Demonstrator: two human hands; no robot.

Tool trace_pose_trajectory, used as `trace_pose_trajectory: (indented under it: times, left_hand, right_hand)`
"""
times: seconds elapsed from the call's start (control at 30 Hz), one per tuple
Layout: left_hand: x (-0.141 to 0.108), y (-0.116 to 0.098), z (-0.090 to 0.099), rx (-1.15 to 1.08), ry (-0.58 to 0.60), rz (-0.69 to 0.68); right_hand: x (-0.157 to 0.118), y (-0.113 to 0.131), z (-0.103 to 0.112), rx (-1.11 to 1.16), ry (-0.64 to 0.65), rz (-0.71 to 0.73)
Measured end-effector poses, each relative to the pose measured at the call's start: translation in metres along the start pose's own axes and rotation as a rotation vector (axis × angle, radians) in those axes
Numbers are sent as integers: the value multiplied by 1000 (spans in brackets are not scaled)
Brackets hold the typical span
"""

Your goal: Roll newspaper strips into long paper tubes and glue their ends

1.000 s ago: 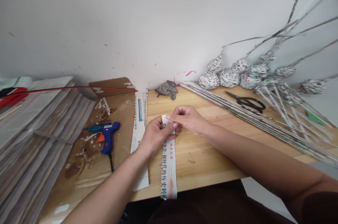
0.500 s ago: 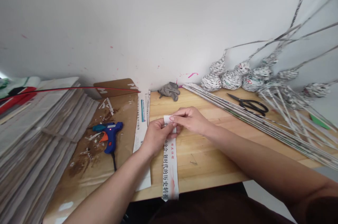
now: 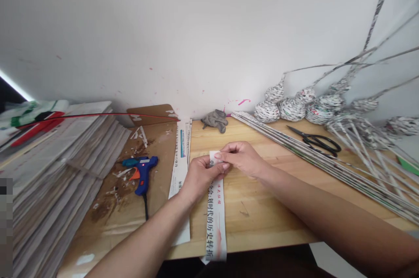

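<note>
A long newspaper strip point(image 3: 216, 221) with black and red print runs from my fingers toward me and over the table's front edge. My left hand point(image 3: 203, 175) pinches its far end between thumb and fingers. From the other side, my right hand point(image 3: 238, 158) grips the tip of the same end, thumb on top. The two hands nearly touch. My fingers hide part of the strip's upper end. Just left of my left hand lies a small stack of cut newspaper strips point(image 3: 181, 173).
A blue glue gun point(image 3: 143, 175) lies on brown cardboard point(image 3: 131, 221); a tall newspaper stack point(image 3: 68, 173) stands farther left. Behind my hands is a grey glove point(image 3: 214, 121). Rolled paper sticks point(image 3: 294, 151), black scissors point(image 3: 316, 140) and woven paper gourds point(image 3: 291, 109) occupy the right.
The whole view has shifted, so everything sits slightly lower and farther right. Both hands keep their pinch on the strip's end, with little visible change in their pose.
</note>
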State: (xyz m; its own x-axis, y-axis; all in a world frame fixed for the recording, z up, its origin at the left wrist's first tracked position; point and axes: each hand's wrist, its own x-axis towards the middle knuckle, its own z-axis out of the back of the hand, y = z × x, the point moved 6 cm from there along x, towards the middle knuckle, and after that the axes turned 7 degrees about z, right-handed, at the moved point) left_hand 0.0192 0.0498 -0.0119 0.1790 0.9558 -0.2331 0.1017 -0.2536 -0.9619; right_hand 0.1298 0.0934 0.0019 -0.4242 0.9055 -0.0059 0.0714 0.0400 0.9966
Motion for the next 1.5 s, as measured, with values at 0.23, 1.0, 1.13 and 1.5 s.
trace_pose_trajectory:
  times: [0.23, 1.0, 1.13, 1.5]
  left_hand:
    - [-6, -5, -8, -23, 19, 11]
    - [-40, -6, -19, -123, -234, 18]
    - [-44, -4, -21, -125, -254, 21]
    - [-47, -6, -24, -126, -231, -7]
  right_hand:
    - [-3, 4, -3, 22, 0, 19]
    - [-15, 23, -16, 2, 242, 50]
    - [-16, 19, -19, 23, 243, 47]
    - [-19, 29, -22, 32, 421, 59]
